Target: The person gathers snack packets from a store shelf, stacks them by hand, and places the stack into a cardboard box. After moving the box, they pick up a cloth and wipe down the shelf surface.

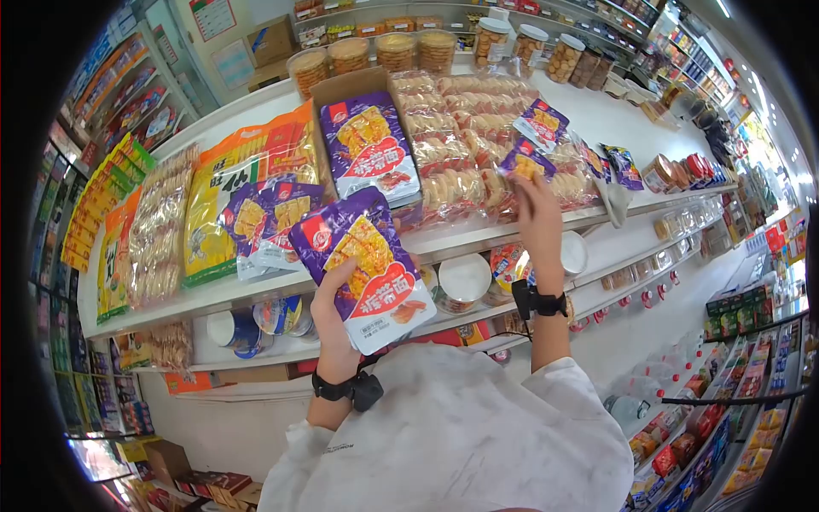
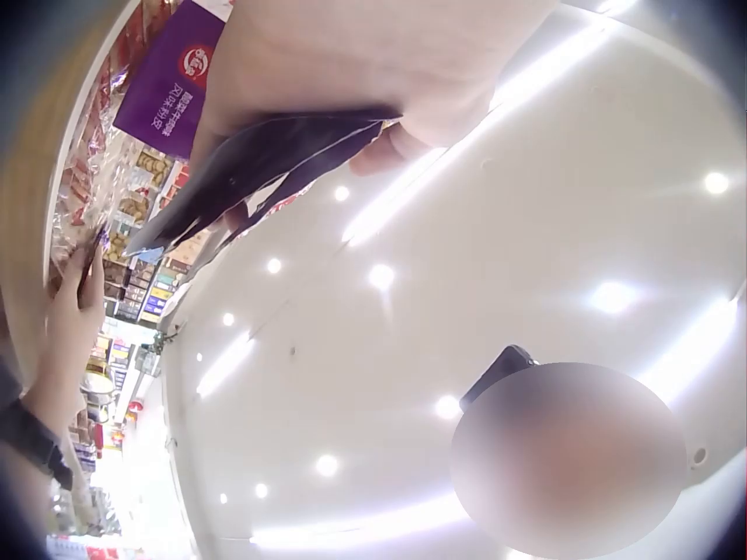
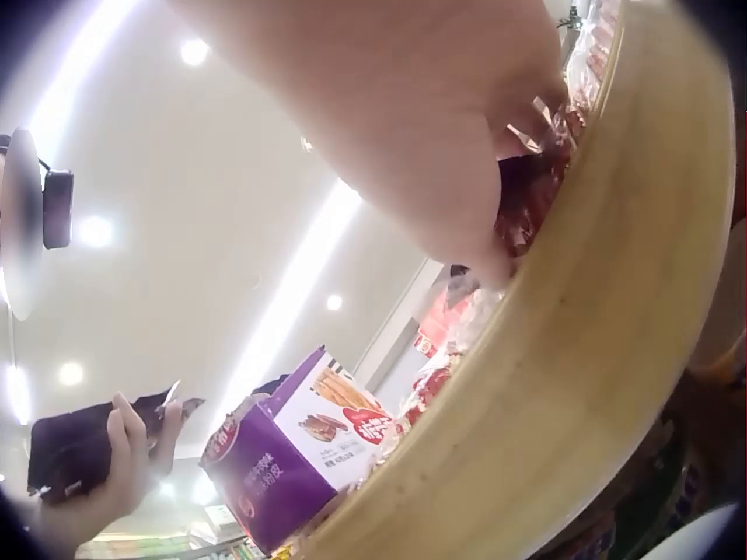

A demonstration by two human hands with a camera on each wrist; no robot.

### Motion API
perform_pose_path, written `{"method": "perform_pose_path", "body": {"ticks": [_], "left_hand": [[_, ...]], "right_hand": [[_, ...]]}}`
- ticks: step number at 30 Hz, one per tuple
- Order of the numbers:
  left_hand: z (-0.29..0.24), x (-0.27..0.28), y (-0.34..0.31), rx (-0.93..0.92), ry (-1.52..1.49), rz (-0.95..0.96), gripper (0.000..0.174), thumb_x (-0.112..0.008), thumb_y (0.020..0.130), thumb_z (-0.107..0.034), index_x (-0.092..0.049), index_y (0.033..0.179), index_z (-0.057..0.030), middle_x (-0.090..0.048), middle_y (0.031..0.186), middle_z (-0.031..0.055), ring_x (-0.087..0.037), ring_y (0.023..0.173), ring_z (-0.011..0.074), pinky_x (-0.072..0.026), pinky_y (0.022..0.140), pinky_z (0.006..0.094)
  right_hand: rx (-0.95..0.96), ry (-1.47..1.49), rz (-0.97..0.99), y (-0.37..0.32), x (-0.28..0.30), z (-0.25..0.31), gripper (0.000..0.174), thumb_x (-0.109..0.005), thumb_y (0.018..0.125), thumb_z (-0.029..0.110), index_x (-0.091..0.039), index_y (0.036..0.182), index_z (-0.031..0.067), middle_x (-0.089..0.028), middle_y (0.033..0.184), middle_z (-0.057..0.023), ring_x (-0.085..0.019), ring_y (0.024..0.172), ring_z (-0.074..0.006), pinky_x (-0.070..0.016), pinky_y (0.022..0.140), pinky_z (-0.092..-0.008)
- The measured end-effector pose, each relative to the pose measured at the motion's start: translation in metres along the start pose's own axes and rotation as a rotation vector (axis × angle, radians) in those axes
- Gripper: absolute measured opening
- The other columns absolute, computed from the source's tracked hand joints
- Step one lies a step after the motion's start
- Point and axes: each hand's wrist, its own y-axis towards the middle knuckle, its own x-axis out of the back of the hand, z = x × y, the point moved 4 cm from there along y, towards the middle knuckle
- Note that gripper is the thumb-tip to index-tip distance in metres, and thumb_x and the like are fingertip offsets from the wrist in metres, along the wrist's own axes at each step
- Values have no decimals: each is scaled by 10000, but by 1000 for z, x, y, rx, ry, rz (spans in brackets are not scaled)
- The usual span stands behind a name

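My left hand (image 1: 334,307) holds a purple-and-white snack packet (image 1: 375,260) in front of the shelf edge, thumb across its printed front and the other fingers behind. In the left wrist view the dark packet (image 2: 251,175) shows edge-on below the palm. Further right, my right hand (image 1: 539,218) pinches a smaller-looking purple packet (image 1: 522,162) lying over the bagged biscuits. Another purple-and-white packet (image 1: 542,126) lies just beyond it. Between the hands, at the back, an open display box (image 1: 320,90) holds upright packets of the same print.
More purple packets (image 1: 273,218) lie on yellow snack bags (image 1: 209,222) at the left. Clear-wrapped biscuits (image 1: 448,192) cover the shelf right of the box. Jars (image 1: 397,53) line the back; tubs (image 1: 465,277) stand on the shelf below the white edge.
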Motion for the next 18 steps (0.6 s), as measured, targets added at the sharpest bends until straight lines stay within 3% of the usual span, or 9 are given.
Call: {"method": "perform_pose_path", "body": {"ticks": [2, 5, 8, 11, 12, 15, 16, 17, 18], "left_hand": [[-2, 1, 1, 45, -61, 10, 404, -610, 965, -183, -605, 1293, 53, -679, 1260, 158, -672, 1154, 246, -518, 1024, 372], [3, 11, 2, 27, -85, -62, 406, -626, 966, -184, -598, 1307, 36, -685, 1241, 143, -680, 1137, 236, -536, 993, 362], [2, -1, -5, -53, -30, -125, 427, -645, 981, -234, -593, 1317, 24, -672, 1267, 136, -679, 1143, 229, -553, 971, 366], [-4, -18, -12, -122, -66, -39, 521, -618, 1028, -347, -531, 1392, 15, -637, 1331, 134, -652, 1197, 230, -532, 1009, 377], [-5, -19, -14, -83, -176, 64, 524, -604, 1037, -353, -521, 1404, 12, -632, 1337, 134, -645, 1208, 231, -527, 1016, 377], [-6, -16, -20, -89, -78, 37, 505, -613, 1032, -311, -517, 1413, 5, -625, 1347, 133, -639, 1217, 232, -522, 1021, 375], [-7, -15, -21, -109, 27, -23, 495, -624, 1025, -288, -520, 1411, 4, -623, 1350, 133, -640, 1215, 232, -523, 1020, 374], [-7, -15, -21, -117, 134, -78, 487, -636, 1018, -264, -523, 1410, 2, -622, 1352, 133, -640, 1213, 232, -523, 1019, 373], [-5, -15, -22, -112, 10, -115, 451, -666, 975, -180, -558, 1369, 12, -650, 1303, 129, -659, 1170, 226, -531, 1002, 368]], "right_hand": [[-170, 407, -46, 10, 27, 23, 503, -615, 1010, 117, -514, 1491, 9, -555, 1437, -312, -531, 1380, -371, -431, 1116, -477], [-364, 860, -425, -6, 49, 51, 432, -612, 1020, 142, -604, 1451, 105, -530, 1488, -279, -499, 1415, -346, -402, 1153, -465], [72, 675, -512, -45, 56, 123, 372, -656, 986, 122, -694, 1356, 140, -496, 1525, -252, -438, 1460, -368, -383, 1168, -496], [765, 363, 340, -53, 41, 193, 640, -781, 840, 278, -617, 1458, 289, -423, 1611, -184, -366, 1513, -378, -167, 1229, -664], [663, 487, 483, -60, 25, 207, 631, -783, 846, 334, -622, 1453, 275, -394, 1633, -156, -324, 1527, -401, -157, 1231, -663], [578, 673, 496, -65, 21, 212, 648, -798, 831, 381, -631, 1443, 255, -378, 1640, -159, -319, 1526, -415, -166, 1230, -659], [649, 627, 514, -63, 20, 209, 592, -737, 868, 375, -652, 1411, 156, -358, 1639, -211, -269, 1540, -451, -120, 1245, -637], [655, 650, 523, -60, 19, 210, 581, -739, 877, 357, -640, 1409, 146, -360, 1641, -199, -285, 1535, -442, -144, 1243, -630], [648, 663, 530, -56, 21, 213, 570, -740, 886, 338, -628, 1408, 137, -362, 1643, -187, -301, 1531, -432, -167, 1240, -624]]}}
